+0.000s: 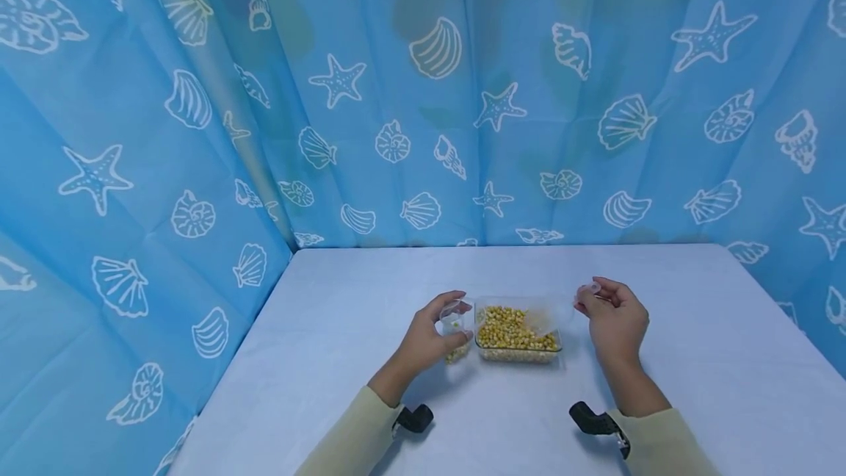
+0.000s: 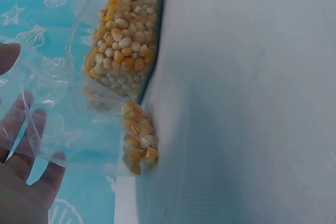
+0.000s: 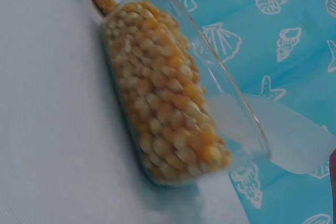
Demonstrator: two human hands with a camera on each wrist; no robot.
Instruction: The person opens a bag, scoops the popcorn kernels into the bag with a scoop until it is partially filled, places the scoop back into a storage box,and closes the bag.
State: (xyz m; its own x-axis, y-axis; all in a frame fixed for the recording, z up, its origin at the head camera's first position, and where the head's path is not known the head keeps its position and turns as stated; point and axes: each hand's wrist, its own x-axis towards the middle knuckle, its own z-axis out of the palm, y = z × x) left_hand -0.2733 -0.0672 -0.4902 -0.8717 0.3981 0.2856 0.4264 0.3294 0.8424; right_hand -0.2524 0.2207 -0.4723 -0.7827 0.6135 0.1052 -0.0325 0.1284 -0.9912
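My left hand (image 1: 426, 336) curls round a clear, thin-walled plastic cup (image 2: 63, 153), thumb on one side and fingers on the other. Corn kernels (image 2: 139, 142) lie at the cup's bottom. Right beside it, a rectangular glass container (image 1: 560, 348) is filled with yellow and pale corn kernels (image 1: 505, 325). On the container's other side, my right hand (image 1: 617, 318) pinches the end of a translucent whitish scoop (image 3: 283, 135). The scoop's broad end (image 1: 540, 322) reaches over the container's rim, above the kernels. Only a sliver of the right hand shows in the right wrist view.
A white-covered table (image 1: 344, 300) carries the container and cup. Blue curtains (image 1: 396, 94) with white shell and starfish prints hang behind it and at the left. A black wrist mount (image 1: 415, 419) sits at the left sleeve, another mount (image 1: 591, 419) at the right sleeve.
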